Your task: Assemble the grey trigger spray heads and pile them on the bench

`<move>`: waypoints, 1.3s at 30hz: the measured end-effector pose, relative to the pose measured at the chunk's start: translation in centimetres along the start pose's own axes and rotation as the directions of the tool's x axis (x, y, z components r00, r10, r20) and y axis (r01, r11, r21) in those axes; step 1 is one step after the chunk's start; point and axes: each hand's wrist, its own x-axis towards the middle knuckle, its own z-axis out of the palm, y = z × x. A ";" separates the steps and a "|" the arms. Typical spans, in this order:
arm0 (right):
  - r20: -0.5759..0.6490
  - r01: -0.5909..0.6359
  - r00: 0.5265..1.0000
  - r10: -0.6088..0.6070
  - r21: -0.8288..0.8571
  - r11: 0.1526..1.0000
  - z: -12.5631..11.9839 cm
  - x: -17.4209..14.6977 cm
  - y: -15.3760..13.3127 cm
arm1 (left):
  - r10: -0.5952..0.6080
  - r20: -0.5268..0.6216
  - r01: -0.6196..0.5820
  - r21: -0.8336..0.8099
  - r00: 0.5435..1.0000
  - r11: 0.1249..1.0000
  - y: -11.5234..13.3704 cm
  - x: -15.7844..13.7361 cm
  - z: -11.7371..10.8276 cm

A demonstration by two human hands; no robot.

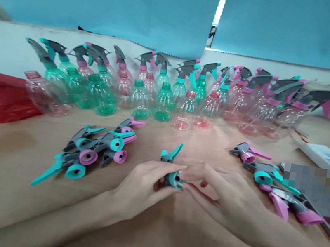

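Note:
A grey and teal trigger spray head (172, 156) is held in front of me, its teal collar (174, 179) facing right. My left hand (143, 182) grips its body from the left, fingers over the top and thumb below. At the collar, the fingertips of my right hand (223, 191) close in from the right, index above and thumb below. Whatever is inside the collar is too small to make out. Left of my hands lies a pile of spray heads (87, 155) with pink and teal collars. Several more spray heads (264, 177) lie on the right.
Behind my hands stand rows of clear pink and green bottles; the front ones, like this green bottle (164, 104), are open, while those behind carry spray heads. A red plastic bag (0, 97) lies left. A white box (328, 158) and a partly blurred-out flat device (316, 193) lie right.

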 end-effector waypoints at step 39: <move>0.478 -0.181 0.857 0.192 -0.070 0.981 1.1 -1.2 -0.5 | -0.108 0.117 0.039 0.477 0.987 0.878 -3.0 -2.0 -6.8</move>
